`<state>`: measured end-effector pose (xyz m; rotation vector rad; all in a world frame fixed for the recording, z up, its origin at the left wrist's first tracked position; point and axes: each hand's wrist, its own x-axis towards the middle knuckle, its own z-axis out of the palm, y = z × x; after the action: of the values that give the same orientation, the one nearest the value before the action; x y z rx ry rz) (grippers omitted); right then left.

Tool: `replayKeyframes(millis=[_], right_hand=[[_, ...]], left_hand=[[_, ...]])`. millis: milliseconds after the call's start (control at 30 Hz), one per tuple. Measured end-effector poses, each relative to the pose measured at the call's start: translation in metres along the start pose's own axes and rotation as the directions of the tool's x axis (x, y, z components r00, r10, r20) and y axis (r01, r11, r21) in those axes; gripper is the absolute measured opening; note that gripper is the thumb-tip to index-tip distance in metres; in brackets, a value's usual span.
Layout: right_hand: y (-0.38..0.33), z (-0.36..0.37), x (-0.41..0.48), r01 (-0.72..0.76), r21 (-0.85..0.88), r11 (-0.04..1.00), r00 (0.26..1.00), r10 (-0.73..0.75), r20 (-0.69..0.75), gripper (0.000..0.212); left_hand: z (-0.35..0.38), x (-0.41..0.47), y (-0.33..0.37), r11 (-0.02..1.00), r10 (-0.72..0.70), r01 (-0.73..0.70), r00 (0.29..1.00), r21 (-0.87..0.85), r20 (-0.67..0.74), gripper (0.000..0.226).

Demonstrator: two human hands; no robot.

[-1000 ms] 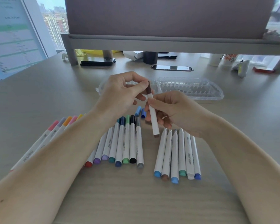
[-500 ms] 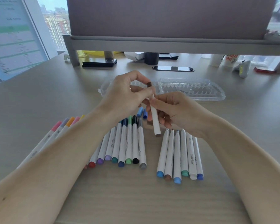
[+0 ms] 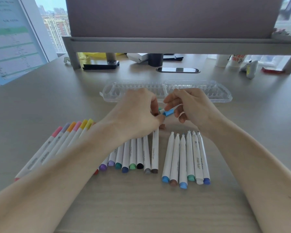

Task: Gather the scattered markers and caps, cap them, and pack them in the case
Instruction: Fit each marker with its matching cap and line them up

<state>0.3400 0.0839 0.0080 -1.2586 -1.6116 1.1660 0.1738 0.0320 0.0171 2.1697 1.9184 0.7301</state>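
1. Change: the brown marker (image 3: 155, 152), held upright between both hands half a second ago, now lies flat on the desk (image 3: 158, 207). It sits at the right end of the middle row, just beside the grey marker (image 3: 146, 153).
2. Change: both hands have moved away from the viewer, to the spot in front of the case (image 3: 222, 95) where the loose caps lay.
3. Right hand (image 3: 196, 110): the grip pinches a blue cap (image 3: 168, 113) between thumb and fingers. A white piece shows just behind the cap, and I cannot tell what it is.
4. Left hand (image 3: 136, 115): the fingers are curled, with the tips meeting the blue cap's near end. A small green bit (image 3: 160, 108) shows at the fingertips. Whether this grip holds anything cannot be told. The hand hides the far end of the brown marker.
5. Brown marker, appearance: white barrel with grey lettering along it and a brown plug at the near end.
6. Middle row (image 3: 133, 155): white barrels side by side, with near ends in red, purple, lilac, teal, navy, green, black, grey and brown.
7. Right row (image 3: 183, 158): six uncapped markers with their tips pointing away from the viewer.
8. Left row (image 3: 65, 137): capped markers partly under the left forearm, with caps in pink, lilac, orange and yellow.
9. Case: clear plastic with ribbed slots, lying flat on the desk beyond the hands.
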Motion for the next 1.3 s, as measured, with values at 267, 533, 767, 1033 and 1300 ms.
replayKeyframes(millis=[267,533,767,1033,1300], right_hand=[[-0.001,0.001,0.001,-0.005,-0.026,1.0,1.0,0.005,0.002,0.037],[0.0,0.001,-0.001,-0.005,-0.039,0.999,1.0,0.006,0.019,0.035],[0.001,0.001,0.0,-0.008,-0.054,0.998,1.0,0.009,0.023,0.035],[0.0,0.0,0.0,-0.005,-0.06,0.998,1.0,0.007,0.03,0.035],[0.0,0.001,0.0,-0.013,-0.067,0.998,0.999,0.015,0.028,0.037]], left_hand=[[-0.004,-0.013,-0.008,0.996,-0.007,0.001,0.998,0.088,0.065,0.033],[-0.008,-0.021,-0.005,0.997,-0.047,0.034,0.984,0.075,0.171,0.03],[-0.011,-0.024,-0.004,0.997,-0.031,0.019,0.985,0.077,0.168,0.029],[-0.014,-0.026,-0.006,1.0,-0.012,0.01,0.992,0.018,0.123,0.028],[-0.016,-0.027,-0.007,0.999,-0.005,-0.004,0.983,0.05,0.186,0.027]])
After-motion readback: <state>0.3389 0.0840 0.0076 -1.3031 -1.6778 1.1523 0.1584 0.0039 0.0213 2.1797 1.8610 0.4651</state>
